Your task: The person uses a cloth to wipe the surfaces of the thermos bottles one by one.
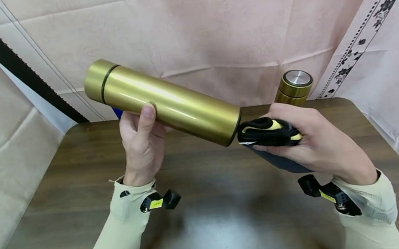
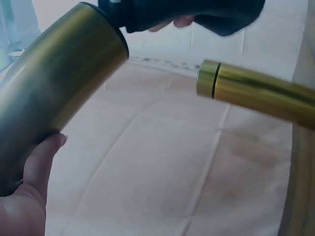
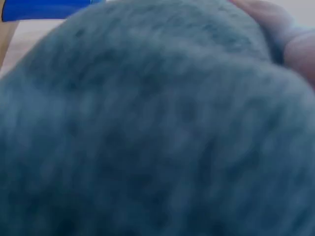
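My left hand (image 1: 142, 144) grips a gold thermos flask (image 1: 168, 101) above the table, thumb across its near side. The flask is tilted, its capped end up at the left and its dark-rimmed base down at the right. In my right hand (image 1: 319, 140) is a folded dark cloth (image 1: 269, 133) with yellow edging, held between thumb and fingers. One end of the cloth is right at the flask's base. The fuzzy blue-grey side of the cloth (image 3: 162, 137) fills most of the right wrist view and hides the work there.
A second gold thermos flask (image 1: 293, 88) with a silver-topped lid stands at the back right, partly behind my right hand. Something blue (image 1: 117, 112) shows behind my left hand. Pale cloth screens (image 1: 200, 28) surround the brown wooden table (image 1: 213, 209) at the back and sides.
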`<state>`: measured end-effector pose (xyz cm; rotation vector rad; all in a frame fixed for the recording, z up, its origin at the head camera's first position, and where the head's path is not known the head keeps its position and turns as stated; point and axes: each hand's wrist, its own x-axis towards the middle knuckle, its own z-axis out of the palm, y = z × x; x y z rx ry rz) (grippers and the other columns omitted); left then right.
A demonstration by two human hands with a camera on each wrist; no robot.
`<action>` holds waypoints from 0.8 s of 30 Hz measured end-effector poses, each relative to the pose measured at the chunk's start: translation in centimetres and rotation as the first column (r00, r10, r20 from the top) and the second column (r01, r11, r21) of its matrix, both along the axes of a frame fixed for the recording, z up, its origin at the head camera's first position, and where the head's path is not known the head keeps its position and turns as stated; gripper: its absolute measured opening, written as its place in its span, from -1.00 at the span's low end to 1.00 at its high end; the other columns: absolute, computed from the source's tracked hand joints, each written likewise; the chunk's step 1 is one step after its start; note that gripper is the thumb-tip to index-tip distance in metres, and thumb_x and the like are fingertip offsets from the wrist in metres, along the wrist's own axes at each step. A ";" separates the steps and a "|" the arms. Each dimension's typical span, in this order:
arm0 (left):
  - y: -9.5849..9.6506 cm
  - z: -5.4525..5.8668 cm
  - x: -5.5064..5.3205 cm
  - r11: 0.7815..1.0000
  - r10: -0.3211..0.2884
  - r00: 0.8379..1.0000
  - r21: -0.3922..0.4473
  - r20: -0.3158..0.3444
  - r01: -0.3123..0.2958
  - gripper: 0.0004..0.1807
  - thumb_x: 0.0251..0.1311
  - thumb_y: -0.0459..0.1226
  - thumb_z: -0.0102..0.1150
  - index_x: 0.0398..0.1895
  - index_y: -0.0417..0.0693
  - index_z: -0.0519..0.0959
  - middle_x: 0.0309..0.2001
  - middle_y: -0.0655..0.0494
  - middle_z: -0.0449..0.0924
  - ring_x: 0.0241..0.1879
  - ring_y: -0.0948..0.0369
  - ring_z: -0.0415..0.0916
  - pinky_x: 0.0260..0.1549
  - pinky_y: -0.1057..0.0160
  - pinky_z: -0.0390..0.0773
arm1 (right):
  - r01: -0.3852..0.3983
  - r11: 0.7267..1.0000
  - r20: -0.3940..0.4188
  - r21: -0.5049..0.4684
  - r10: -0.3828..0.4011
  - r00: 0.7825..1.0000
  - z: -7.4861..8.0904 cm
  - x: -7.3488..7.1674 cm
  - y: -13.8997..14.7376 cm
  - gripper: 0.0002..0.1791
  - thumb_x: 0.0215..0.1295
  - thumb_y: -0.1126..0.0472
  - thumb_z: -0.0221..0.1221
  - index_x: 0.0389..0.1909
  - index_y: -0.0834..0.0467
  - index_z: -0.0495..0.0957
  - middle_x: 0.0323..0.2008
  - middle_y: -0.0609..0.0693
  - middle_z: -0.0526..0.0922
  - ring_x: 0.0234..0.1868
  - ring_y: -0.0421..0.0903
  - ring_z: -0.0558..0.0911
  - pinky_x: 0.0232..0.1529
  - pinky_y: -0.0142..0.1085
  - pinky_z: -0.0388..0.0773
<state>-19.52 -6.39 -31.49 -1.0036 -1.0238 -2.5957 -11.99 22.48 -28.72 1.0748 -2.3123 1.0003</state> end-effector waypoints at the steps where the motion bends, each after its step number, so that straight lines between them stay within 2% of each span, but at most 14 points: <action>1: 0.1 -0.1 0.0 1.000 -0.014 1.000 -0.005 0.009 0.014 -0.50 0.24 -0.21 0.43 0.02 -0.27 0.35 -0.18 -0.07 0.64 -0.26 0.13 0.73 -0.34 0.26 0.75 | -0.010 1.000 -0.001 -0.002 0.010 1.000 0.0 0.1 -0.2 -0.58 -0.02 0.45 0.51 -0.19 0.06 0.59 -0.32 -0.25 0.56 -0.33 -0.34 0.53 -0.22 -0.50 0.45; 5: 0.6 -0.5 0.2 0.998 -0.054 0.998 -0.027 0.038 0.055 -0.51 0.28 -0.17 0.39 0.04 -0.23 0.37 -0.16 -0.03 0.64 -0.23 0.16 0.72 -0.30 0.25 0.75 | -0.037 0.997 -0.018 -0.065 0.036 0.999 -0.1 0.4 -1.0 -0.62 -0.01 0.46 0.49 -0.24 0.11 0.57 -0.36 -0.20 0.51 -0.35 -0.32 0.50 -0.26 -0.48 0.42; 8: 0.9 -0.6 0.4 0.995 -0.096 0.994 -0.029 0.052 0.097 -0.52 0.32 -0.15 0.35 0.10 -0.19 0.36 -0.12 0.00 0.63 -0.17 0.17 0.71 -0.23 0.20 0.76 | -0.050 0.990 -0.067 -0.134 0.041 0.997 -0.1 0.4 -1.6 -0.70 0.04 0.44 0.47 -0.28 0.18 0.58 -0.38 -0.14 0.52 -0.34 -0.28 0.48 -0.26 -0.46 0.42; 12: 0.9 -0.6 0.4 0.988 -0.153 0.988 -0.004 0.030 0.153 -0.55 0.34 -0.19 0.32 0.10 -0.21 0.36 -0.11 -0.02 0.63 -0.13 0.15 0.70 -0.17 0.17 0.75 | -0.002 0.976 -0.149 -0.220 -0.031 0.988 -0.1 0.3 -1.9 -0.78 0.17 0.28 0.45 -0.30 0.28 0.61 -0.41 -0.04 0.55 -0.35 -0.27 0.48 -0.24 -0.47 0.43; 16: 0.8 -0.7 0.3 0.985 -0.171 0.985 0.034 -0.001 0.171 -0.59 0.34 -0.24 0.31 0.06 -0.26 0.37 -0.12 -0.06 0.64 -0.14 0.13 0.70 -0.17 0.17 0.75 | 0.094 0.958 -0.136 -0.270 -0.135 0.982 -0.2 0.0 -1.9 -0.81 0.10 0.38 0.44 -0.30 0.29 0.64 -0.42 -0.01 0.58 -0.36 -0.27 0.49 -0.20 -0.47 0.45; 20: 0.8 -0.8 0.4 0.984 -0.174 0.985 0.052 0.004 0.173 -0.59 0.35 -0.26 0.29 0.09 -0.26 0.35 -0.11 -0.07 0.62 -0.13 0.11 0.70 -0.17 0.16 0.75 | 0.166 0.963 -0.081 -0.213 -0.187 0.979 -0.5 -0.2 -1.9 -0.80 0.05 0.45 0.42 -0.34 0.21 0.63 -0.43 -0.08 0.57 -0.39 -0.27 0.49 -0.23 -0.48 0.45; 24: 0.8 -0.8 0.4 0.984 -0.173 0.984 0.045 0.029 0.172 -0.57 0.35 -0.22 0.29 0.11 -0.22 0.34 -0.10 -0.05 0.62 -0.13 0.13 0.70 -0.15 0.15 0.75 | 0.152 0.979 -0.022 -0.133 -0.156 0.987 -0.6 -0.3 -2.0 -0.77 0.10 0.41 0.44 -0.37 0.12 0.58 -0.44 -0.15 0.55 -0.39 -0.29 0.50 -0.23 -0.49 0.46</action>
